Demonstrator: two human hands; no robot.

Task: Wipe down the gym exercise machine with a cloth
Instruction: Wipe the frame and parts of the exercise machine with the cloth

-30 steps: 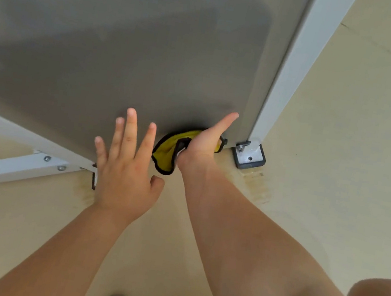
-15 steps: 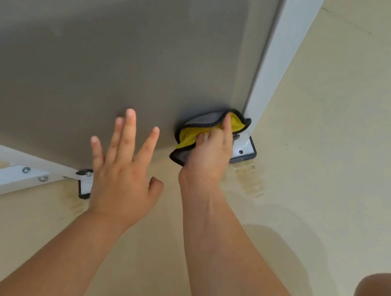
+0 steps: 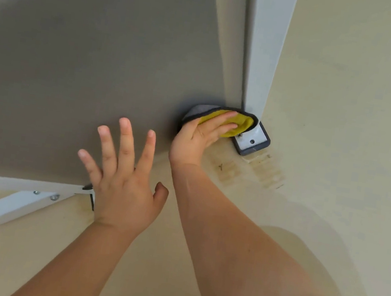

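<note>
We see one yellow, dark-edged cloth (image 3: 241,123) at centre right of the frame, against the lower corner of the grey panel (image 3: 87,68), at the foot of the one white post (image 3: 265,44). Our right hand (image 3: 201,136) presses it with nearly straight fingers. Our left hand (image 3: 123,182), lower centre, spreads wide, holding nothing. Two screws (image 3: 54,197) show lower left.

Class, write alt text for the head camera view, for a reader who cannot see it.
A person's right hand presses a yellow cloth with a dark edge against the bottom corner of a grey machine panel, beside a white upright post. The left hand is spread open before the panel's lower edge.
</note>
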